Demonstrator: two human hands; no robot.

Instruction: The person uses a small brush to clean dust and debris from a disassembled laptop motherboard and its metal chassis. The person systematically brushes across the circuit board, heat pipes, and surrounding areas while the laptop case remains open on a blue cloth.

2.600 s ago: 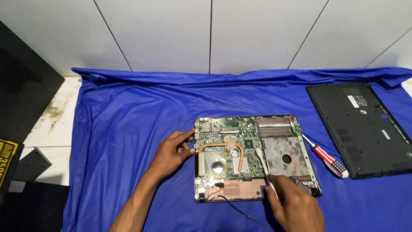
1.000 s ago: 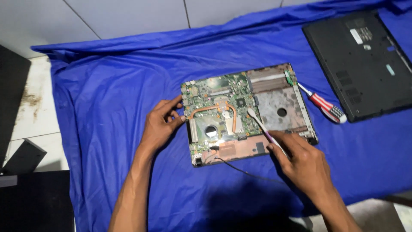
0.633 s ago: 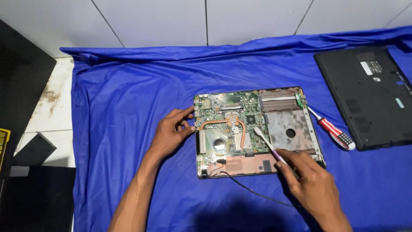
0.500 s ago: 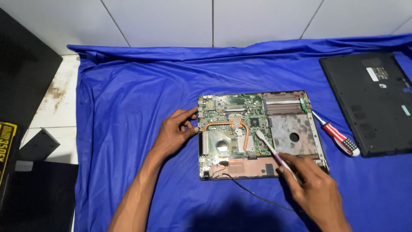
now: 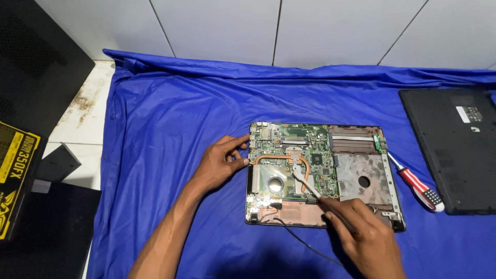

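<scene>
Our left hand [image 5: 221,164] rests loosely open against the laptop board [image 5: 320,173] on the blue cloth [image 5: 170,129], to keep it steady. Our right hand [image 5: 364,235] grips a thin tool [image 5: 306,182], its tip on the copper pipe [image 5: 279,156].

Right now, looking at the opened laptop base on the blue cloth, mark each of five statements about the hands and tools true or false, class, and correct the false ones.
1. The left hand touches the left edge of the opened laptop base with its green circuit board. True.
2. The right hand holds a slim light-tipped tool over the board. True.
3. The red-handled screwdriver lies on the board. False: it lies on the blue cloth, right of the base.
4. The black laptop cover is stacked on the base. False: it lies apart, at far right.
5. A thin black cable trails from the base's front edge. True.
</scene>
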